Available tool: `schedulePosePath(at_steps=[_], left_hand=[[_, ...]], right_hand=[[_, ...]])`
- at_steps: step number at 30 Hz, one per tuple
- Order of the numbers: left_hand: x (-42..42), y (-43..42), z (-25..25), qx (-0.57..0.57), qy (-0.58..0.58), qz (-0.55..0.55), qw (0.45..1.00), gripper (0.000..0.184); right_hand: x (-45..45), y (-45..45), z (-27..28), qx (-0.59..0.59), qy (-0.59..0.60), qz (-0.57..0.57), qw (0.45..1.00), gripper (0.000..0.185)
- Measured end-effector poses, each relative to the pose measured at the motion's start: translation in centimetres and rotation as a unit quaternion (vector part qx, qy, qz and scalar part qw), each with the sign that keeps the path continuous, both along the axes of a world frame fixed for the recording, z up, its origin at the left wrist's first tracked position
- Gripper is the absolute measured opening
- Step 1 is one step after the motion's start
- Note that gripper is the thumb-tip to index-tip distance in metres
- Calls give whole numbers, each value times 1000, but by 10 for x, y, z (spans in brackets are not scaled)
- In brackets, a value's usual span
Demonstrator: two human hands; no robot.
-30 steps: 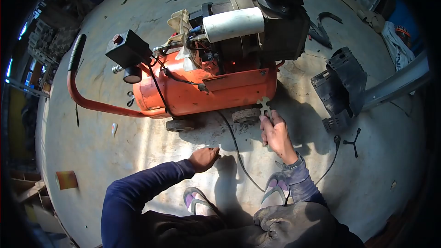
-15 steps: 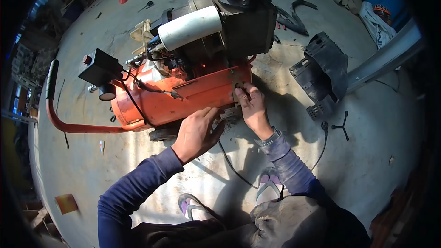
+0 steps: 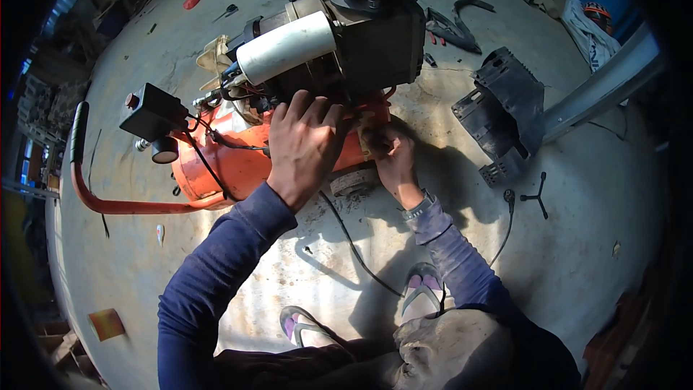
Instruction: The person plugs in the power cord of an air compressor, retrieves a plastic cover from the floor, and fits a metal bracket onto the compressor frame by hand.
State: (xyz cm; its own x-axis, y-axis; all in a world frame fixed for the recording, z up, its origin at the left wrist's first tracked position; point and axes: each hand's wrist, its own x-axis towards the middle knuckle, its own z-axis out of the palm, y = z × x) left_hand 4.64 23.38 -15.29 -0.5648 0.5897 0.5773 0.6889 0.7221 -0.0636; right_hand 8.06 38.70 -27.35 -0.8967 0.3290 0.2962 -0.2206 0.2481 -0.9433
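An air compressor with an orange tank point(image 3: 198, 170) stands before me, its dark motor housing point(image 3: 379, 43) and a white cylinder point(image 3: 286, 48) on top. My left hand point(image 3: 307, 144) lies across the tank, its fingers bent over the upper edge of the orange mounting plate; the fingertips are hidden. My right hand point(image 3: 397, 166) is at the plate's right end. Its thumb and fingers are closed on a small brown flat piece point(image 3: 372, 139), held against the orange metal. Shadow hides part of that grip.
A black plastic cover point(image 3: 509, 105) lies right of the compressor, by a metal post point(image 3: 606, 90). Nearby are a three-armed wrench point(image 3: 538, 195) and a plug on a cord point(image 3: 510, 206). The compressor's handle point(image 3: 85, 188) juts left. A wheel point(image 3: 354, 180) sits below the tank.
My left hand has moved up from the tank's lower front onto the mounting plate. My right hand stays at the plate's right end. The view has shifted slightly.
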Motion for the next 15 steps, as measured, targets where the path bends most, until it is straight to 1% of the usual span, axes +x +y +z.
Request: schedulePosePath(at_steps=[3, 4, 7, 8, 9, 11, 12, 13, 14, 15], left_hand=[[-2, 1, -2, -8, 9, 3, 1000, 16], [-3, 2, -1, -1, 7, 3, 1000, 16], [-3, 5, -1, 13, 2, 1, 1000, 18], [-2, 6, 0, 13, 5, 3, 1000, 18], [-2, 6, 1, 14, 8, 6, 1000, 19], [-1, 5, 5, 13, 12, 8, 1000, 19], [0, 5, 6, 6, 5, 9, 1000, 19], [2, 5, 7, 0, -2, 10, 1000, 19], [3, 5, 9, -6, -9, 10, 1000, 19], [6, 6, 11, -6, -10, 9, 1000, 19]], right_hand=[[-4, 12, 2, 28, -10, 46, 999, 5], [-7, 15, 2, 28, -10, 45, 999, 5], [-13, 23, 2, -44, 46, 53, 997, 5], [-15, 30, 5, -44, 45, 53, 997, 5], [-17, 41, 17, 32, 81, 48, 995, 7], [-19, 58, 51, 184, 150, 36, 971, 10], [-18, 61, 70, 184, 150, 36, 971, 10], [-17, 64, 92, 285, 192, 13, 939, 11], [-15, 67, 109, 383, 232, -10, 894, 11], [-13, 65, 120, 383, 231, -11, 894, 11]])
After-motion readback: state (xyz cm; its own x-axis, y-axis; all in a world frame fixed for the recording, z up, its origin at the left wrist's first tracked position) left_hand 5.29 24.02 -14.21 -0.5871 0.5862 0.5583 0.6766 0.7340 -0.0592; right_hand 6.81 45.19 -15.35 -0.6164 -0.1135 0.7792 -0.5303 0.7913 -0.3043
